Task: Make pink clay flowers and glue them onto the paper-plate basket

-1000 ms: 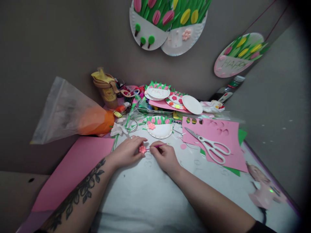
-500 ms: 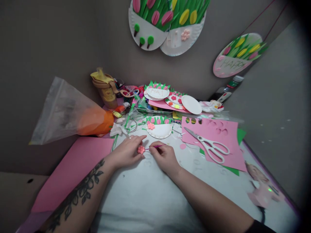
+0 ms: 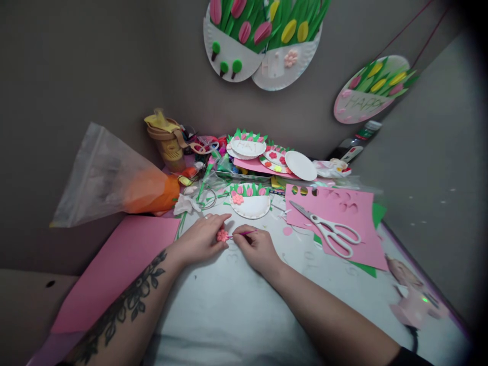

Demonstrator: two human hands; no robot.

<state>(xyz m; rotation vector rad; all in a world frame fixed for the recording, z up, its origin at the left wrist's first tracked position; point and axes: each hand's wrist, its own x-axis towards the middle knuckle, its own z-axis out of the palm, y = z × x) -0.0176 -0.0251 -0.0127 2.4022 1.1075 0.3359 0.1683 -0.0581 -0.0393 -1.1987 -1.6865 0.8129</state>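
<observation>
On the white table cover, a small coral-pink flower [image 3: 222,235] lies between the thumb and index finger of my left hand [image 3: 204,239], which steadies it from the left. My right hand [image 3: 257,246] pinches a thin purple stick-like tool [image 3: 247,233]. The tool's tip points left and meets the flower's right edge, or comes very close to it. Just beyond my hands is a white paper-plate basket [image 3: 251,207] with green paper grass, pink tulips and a similar pink flower on its left side.
White-handled scissors [image 3: 335,236] rest on a pink sheet [image 3: 366,218] at the right. A glue gun [image 3: 409,305] with a green light lies at the right edge. On the left stand a plastic bag [image 3: 114,178] and a cup [image 3: 168,142]. Decorated plates [image 3: 247,147] are piled behind.
The tool's tip has moved slightly left, closer to the flower. My left hand stays around the flower. The whole view has shifted a little.
</observation>
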